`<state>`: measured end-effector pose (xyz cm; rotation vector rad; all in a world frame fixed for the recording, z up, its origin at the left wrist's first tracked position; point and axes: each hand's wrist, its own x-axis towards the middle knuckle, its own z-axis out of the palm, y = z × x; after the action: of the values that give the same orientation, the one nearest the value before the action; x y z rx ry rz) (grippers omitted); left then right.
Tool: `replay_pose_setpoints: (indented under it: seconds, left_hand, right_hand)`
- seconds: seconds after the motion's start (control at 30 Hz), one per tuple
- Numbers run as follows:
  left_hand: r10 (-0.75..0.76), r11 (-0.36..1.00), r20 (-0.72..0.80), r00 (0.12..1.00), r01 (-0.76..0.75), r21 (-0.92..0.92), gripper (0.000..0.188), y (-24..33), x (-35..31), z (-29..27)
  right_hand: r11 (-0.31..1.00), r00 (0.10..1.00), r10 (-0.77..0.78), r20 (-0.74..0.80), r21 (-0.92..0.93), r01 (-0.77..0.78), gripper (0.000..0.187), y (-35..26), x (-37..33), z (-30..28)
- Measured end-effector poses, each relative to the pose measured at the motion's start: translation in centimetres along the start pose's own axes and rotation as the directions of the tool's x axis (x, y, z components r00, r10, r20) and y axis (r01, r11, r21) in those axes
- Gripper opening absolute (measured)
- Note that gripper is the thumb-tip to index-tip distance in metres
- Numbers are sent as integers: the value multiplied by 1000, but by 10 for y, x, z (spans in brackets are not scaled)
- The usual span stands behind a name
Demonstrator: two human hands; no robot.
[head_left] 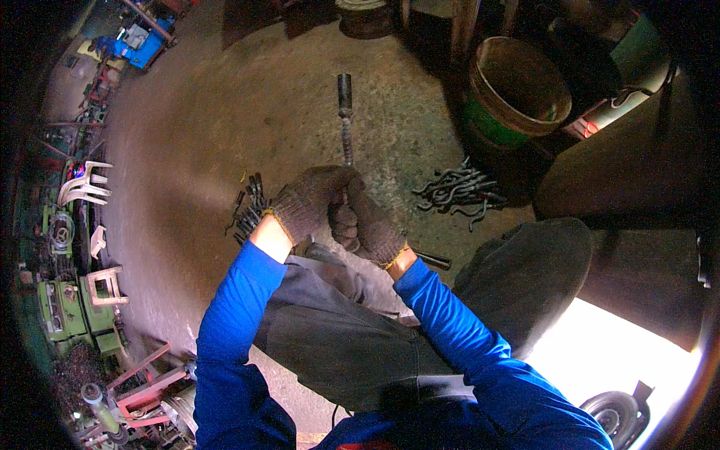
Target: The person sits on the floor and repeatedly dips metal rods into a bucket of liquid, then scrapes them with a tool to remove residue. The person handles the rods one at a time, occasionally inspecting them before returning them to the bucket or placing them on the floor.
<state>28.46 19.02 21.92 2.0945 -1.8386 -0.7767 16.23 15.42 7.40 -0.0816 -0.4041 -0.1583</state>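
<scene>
Both my hands wear dark brown knitted gloves and meet over my lap. My left hand (309, 198) is closed, its fingers bent toward the right hand. My right hand (373, 226) is curled beside it, with fingers folded in. What they grip is hidden by the gloves. Just beyond them a metal rod (346, 139) with a thick dark cylindrical end points away; whether a hand holds it I cannot tell. Left of my left hand lies a pile of dark metal rods (251, 210). A dark bar (433, 259) sticks out beside my right wrist.
A heap of bent dark metal rods (461, 189) lies on the concrete floor to the right. Behind it stands a green bucket (491, 124) with a worn rim. White plastic chairs (86, 185), a stool (107, 286) and green machinery (64, 311) line the left side.
</scene>
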Motion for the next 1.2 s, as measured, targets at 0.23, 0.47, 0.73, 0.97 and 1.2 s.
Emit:
replay_pose_setpoints:
  seconds: [0.23, 0.47, 0.73, 0.97, 1.2]
  left_hand:
    - [-37, 999, 6, 999, 37, -30, 30, -3, -5, 4]
    - [-2, 974, 30, 1000, 9, -225, 28, 5, -3, -1]
    - [114, 991, 0, 994, -113, 71, 27, 12, -7, -9]
    - [73, 995, -15, 997, -72, 67, 24, 32, -14, -25]
    - [121, 950, 13, 993, -120, 287, 34, 9, -11, -8]
  right_hand:
    - [932, 858, 3, -513, -310, -188, 41, 0, 14, 40]
    - [981, 834, 125, -538, -57, -184, 46, -9, 10, 61]
    - [940, 872, 216, -439, -147, -307, 47, -19, 7, 65]
    - [911, 790, 158, -592, -221, -347, 55, -15, 13, 86]
    - [911, 846, 87, -526, -302, -282, 36, -5, -5, 38]
